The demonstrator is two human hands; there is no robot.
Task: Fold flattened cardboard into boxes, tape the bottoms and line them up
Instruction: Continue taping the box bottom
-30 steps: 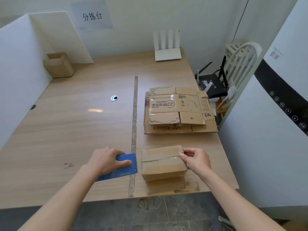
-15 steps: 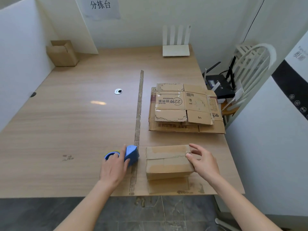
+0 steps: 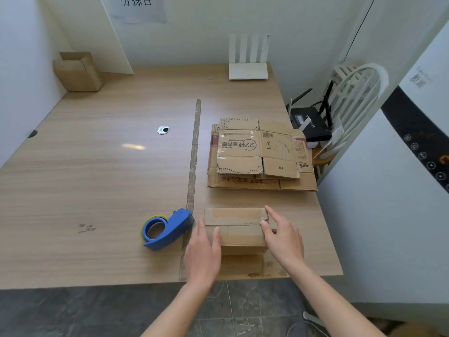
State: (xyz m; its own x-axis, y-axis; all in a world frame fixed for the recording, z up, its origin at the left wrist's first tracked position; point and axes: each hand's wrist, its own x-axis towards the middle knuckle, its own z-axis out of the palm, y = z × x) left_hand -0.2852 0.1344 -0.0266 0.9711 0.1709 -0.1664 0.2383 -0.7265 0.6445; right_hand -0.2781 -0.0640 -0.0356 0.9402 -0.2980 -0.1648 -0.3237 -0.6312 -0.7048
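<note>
Head view, the only one: the box (image 3: 235, 230) sits at the near edge of the bench (image 3: 97, 181), right in front of the person, taped bottom facing up with a strip of tape running across it. Its long axis goes left to right, so the two short ends point straight at the two hands.

Left hand (image 3: 203, 254) is at the left end, fingers straight and relaxed, resting flat against the box top and side, not gripping anything. Right hand (image 3: 283, 237) is at the right end, fingers also loose and extended, tips touching the top right edge near the end of the tape. So both hands are released, just bracketing the box from either side, about equally near.

The tape gun (image 3: 167, 228) lies on the bench just left of the box, nobody holding it. The flat stack (image 3: 260, 156) is further back, well apart from the hands. One finished box (image 3: 77, 72) stands in the far left corner.

My guess: taping is done on this one, and next it gets lifted by both ends, flipped and carried off toward that far left corner.
</note>
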